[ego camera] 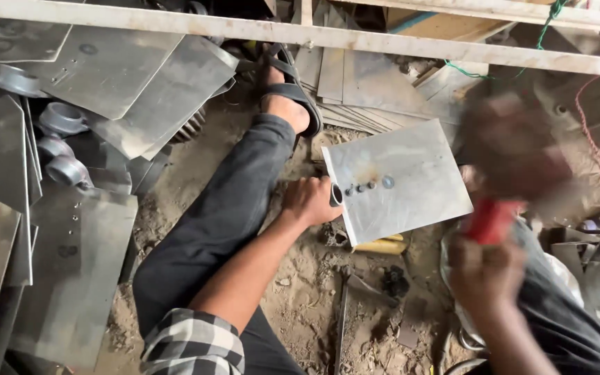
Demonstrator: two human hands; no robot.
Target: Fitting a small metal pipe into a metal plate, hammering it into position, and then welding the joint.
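Observation:
A square grey metal plate (401, 179) with a short row of small holes lies tilted over the dirt floor. My left hand (310, 201) grips a short dark metal punch or tube (335, 195) against the plate's left edge. My right hand (484, 271) is blurred by motion. It holds a hammer by its red handle (491, 221), and the hammer's head (512, 149) is a dark blur raised over the plate's right side.
Stacks of grey metal sheets (140, 90) and round metal rings (64, 119) lie at the left. My left leg and sandalled foot (287, 90) stretch toward a pale metal bar (383, 42) across the top. Scrap and a yellow piece (383, 246) litter the dirt.

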